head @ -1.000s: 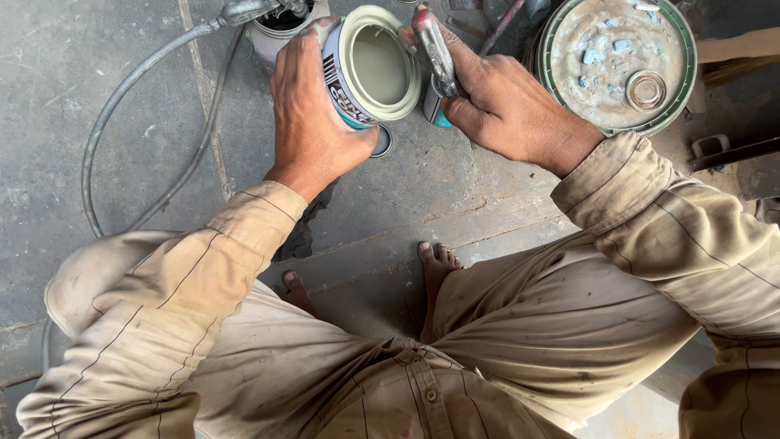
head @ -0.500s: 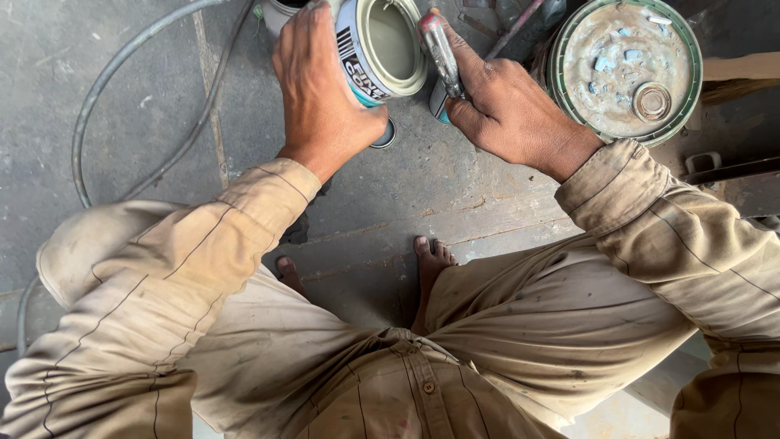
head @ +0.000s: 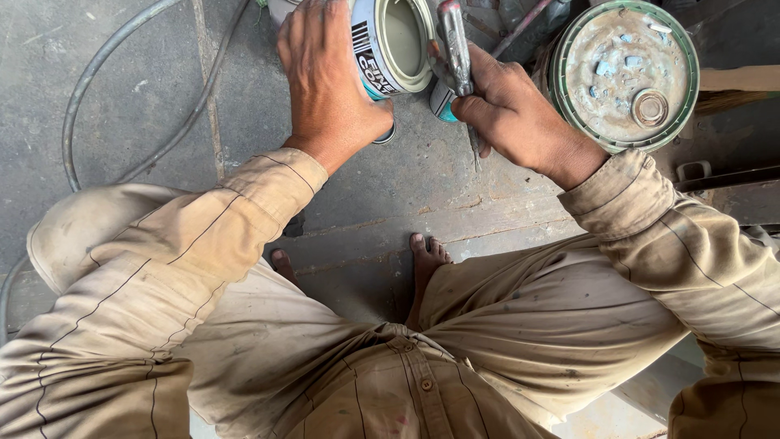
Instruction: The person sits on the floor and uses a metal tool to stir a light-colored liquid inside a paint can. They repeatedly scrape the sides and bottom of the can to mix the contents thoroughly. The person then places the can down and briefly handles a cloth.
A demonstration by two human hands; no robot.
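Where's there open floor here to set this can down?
Bare concrete lies left of the left hand, past the grey hose, and between both forearms, above the bare feet. It is crowded around the tilted can, the right hand and the dirty bucket lid.

A tin (head: 398,41) is held at the top centre by the left hand (head: 329,81); a tool (head: 455,49) is gripped just right of it by the right hand (head: 520,118). A lidded bucket (head: 624,75) is set at the upper right, a hose (head: 122,89) at the upper left.

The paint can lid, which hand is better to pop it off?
Likely the right hand: it holds a metal tool at the rim of the paint can. The left hand grips the can.
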